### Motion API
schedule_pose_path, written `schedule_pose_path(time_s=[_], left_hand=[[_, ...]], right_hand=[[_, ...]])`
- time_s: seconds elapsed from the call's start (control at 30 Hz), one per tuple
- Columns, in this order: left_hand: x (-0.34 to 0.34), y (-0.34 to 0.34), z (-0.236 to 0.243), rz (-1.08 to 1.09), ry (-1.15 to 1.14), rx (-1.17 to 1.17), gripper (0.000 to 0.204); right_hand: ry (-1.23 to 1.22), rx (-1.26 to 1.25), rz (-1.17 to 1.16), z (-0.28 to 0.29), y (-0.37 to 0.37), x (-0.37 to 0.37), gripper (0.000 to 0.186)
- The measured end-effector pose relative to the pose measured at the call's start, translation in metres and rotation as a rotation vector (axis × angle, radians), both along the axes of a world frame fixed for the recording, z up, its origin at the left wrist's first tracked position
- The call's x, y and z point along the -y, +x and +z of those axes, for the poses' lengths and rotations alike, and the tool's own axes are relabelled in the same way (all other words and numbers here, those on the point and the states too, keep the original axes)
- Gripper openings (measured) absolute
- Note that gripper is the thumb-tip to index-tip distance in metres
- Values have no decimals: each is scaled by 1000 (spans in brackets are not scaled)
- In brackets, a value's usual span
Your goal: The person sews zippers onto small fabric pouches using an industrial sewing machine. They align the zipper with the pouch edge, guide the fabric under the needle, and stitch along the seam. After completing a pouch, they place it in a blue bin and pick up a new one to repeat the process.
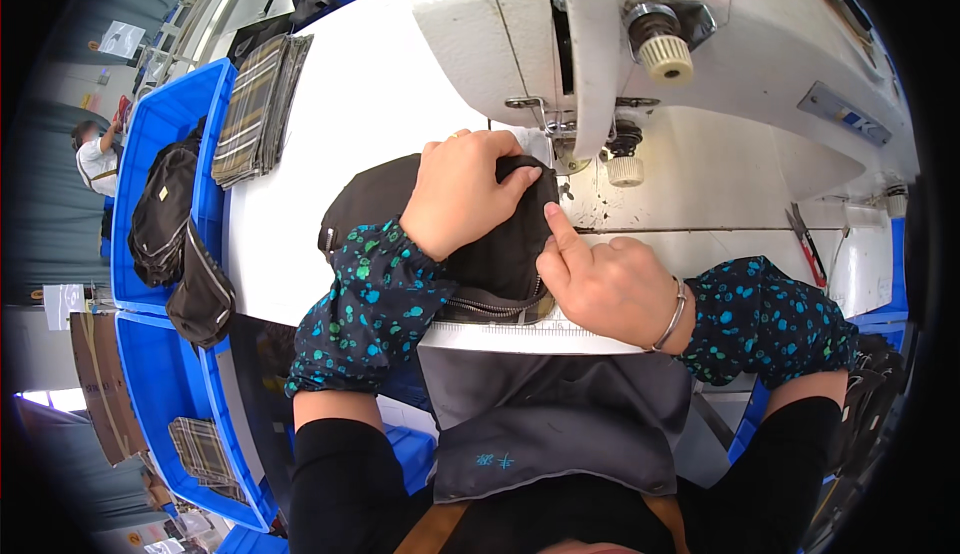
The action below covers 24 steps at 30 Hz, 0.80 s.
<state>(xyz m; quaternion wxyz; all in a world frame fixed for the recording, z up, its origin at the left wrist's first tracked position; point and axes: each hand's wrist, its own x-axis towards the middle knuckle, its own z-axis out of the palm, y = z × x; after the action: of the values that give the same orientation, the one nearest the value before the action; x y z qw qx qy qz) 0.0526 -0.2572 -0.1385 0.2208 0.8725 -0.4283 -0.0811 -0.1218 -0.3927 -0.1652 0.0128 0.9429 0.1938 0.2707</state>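
A dark zippered fabric pouch [375, 191] lies on the white table just in front of the sewing machine [640, 64]. My left hand [462, 189] rests on top of the pouch, its thumb and fingers pinching the fabric near the far right corner, close to the needle area. At the pouch's right edge is my right hand [610, 279], its index finger stretched toward the fabric edge and the other fingers curled in. Between that hand and the near edge runs the pouch's metal zipper [490, 306]. What lies under my right fingers is hidden.
Blue bins [125, 244] stand at the left, with dark pouches [165, 219] in one and plaid fabric pieces [205, 451] in another. A plaid stack [258, 109] lies on the table. Red-handled snips [808, 244] lie at the right. A ruler strip [560, 332] follows the near edge.
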Motion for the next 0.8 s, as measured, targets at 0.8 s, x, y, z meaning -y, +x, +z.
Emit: schedule_pose_path(time_s=[0.8], left_hand=[[21, 23, -8, -47, -31, 53, 28]], right_hand=[[6, -30, -55, -4, 13, 8, 12]])
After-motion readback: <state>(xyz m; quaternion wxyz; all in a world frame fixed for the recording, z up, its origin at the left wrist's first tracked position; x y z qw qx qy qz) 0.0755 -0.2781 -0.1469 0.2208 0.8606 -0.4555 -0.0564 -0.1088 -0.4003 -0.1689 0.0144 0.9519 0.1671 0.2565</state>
